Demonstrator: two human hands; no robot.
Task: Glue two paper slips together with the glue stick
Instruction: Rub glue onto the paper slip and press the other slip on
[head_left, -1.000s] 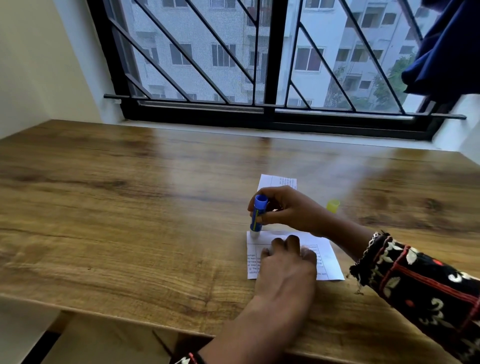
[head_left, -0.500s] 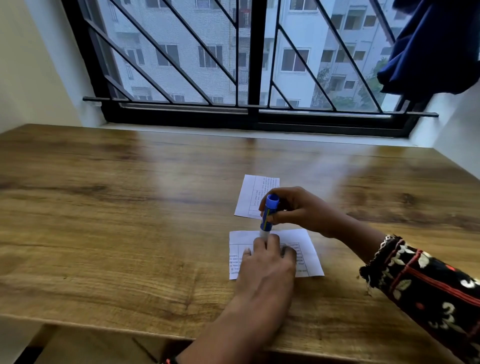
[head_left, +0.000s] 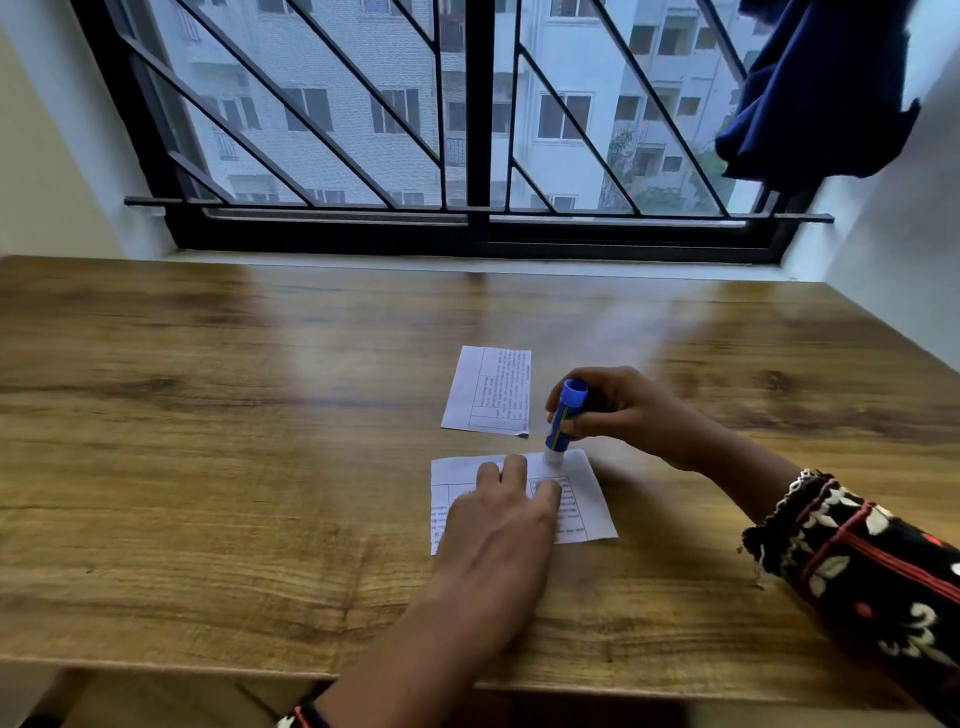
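A bare stretch of the wooden table (head_left: 208, 467) took up the left of the view, with a barred window (head_left: 478, 130) running along its far edge. Toward the middle, the near paper slip (head_left: 457, 475) lay flat on the wood, printed side up, with a blank strip along its far edge. The left hand (head_left: 498, 530) rested on top of it, palm down and fingers extended, pressing the sheet to the table and curling around nothing. Just beyond, apart from the first, the far paper slip (head_left: 488, 389) lay flat by itself with nothing touching it. To the right of that slip stood the blue glue stick (head_left: 563, 415), nearly upright and tilted slightly, its pale tip down on the blank far margin of the near slip, close to the left hand's fingertips. The right hand (head_left: 623, 410) held the stick's barrel, with fingers and thumb wrapped around it. Further right, a dark embroidered sleeve (head_left: 857, 566) covered the forearm, and a navy cloth (head_left: 815, 88) hung at the window's upper right corner.
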